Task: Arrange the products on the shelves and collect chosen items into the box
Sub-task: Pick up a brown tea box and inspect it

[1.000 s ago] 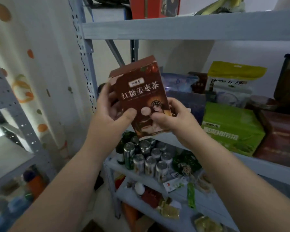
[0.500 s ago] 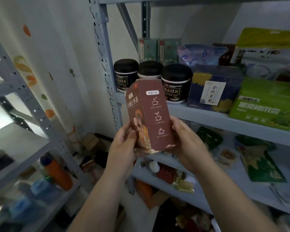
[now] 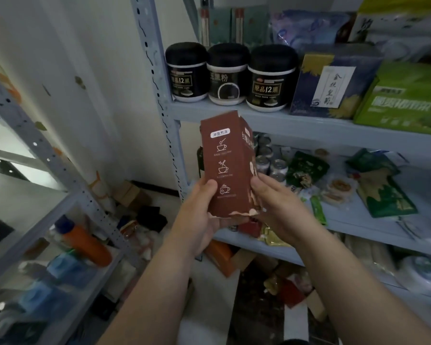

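Observation:
A brown tea box (image 3: 225, 168) with white cup icons on its side stands upright in front of me, held between both hands. My left hand (image 3: 199, 215) grips its lower left side and cups its base. On the right edge my right hand (image 3: 278, 207) presses with its fingers. The box hangs in the air in front of the grey metal shelf unit (image 3: 309, 125), below the shelf with three black-lidded jars (image 3: 230, 73). The box's front face is turned to the right, mostly out of sight.
A dark blue box (image 3: 331, 83) and a green box (image 3: 406, 95) stand right of the jars. Drink cans (image 3: 269, 163) and green packets (image 3: 381, 190) lie on the lower shelf. A second rack at left holds an orange bottle (image 3: 85, 242). Cardboard and packets litter the floor.
The box has come down from the upper shelf level and been turned, so its side panel with cup icons faces me. My view has dropped and shifted slightly left.

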A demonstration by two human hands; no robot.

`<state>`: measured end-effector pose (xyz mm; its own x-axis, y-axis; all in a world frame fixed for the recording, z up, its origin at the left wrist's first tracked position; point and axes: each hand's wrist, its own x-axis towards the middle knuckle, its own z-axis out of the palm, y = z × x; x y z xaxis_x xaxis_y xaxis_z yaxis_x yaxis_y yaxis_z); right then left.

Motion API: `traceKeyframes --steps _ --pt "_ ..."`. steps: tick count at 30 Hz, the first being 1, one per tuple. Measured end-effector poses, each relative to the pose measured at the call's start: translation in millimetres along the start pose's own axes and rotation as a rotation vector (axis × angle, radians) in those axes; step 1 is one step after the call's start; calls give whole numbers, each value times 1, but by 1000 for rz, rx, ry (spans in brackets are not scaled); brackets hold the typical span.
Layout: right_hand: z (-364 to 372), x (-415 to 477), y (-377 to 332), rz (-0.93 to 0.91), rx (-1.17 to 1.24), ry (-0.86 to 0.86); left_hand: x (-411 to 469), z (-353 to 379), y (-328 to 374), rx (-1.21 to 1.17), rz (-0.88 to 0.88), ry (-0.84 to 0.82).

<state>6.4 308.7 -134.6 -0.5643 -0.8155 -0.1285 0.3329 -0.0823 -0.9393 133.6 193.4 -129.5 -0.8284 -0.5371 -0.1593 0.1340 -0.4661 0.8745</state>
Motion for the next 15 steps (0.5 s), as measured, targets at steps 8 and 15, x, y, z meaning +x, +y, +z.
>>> traceKeyframes --steps 8,15 --pt "14 3 -13 54 56 38 -5 -16 12 -62 42 67" --pt "29 3 -10 16 -98 139 -17 -31 16 -180 -118 50"
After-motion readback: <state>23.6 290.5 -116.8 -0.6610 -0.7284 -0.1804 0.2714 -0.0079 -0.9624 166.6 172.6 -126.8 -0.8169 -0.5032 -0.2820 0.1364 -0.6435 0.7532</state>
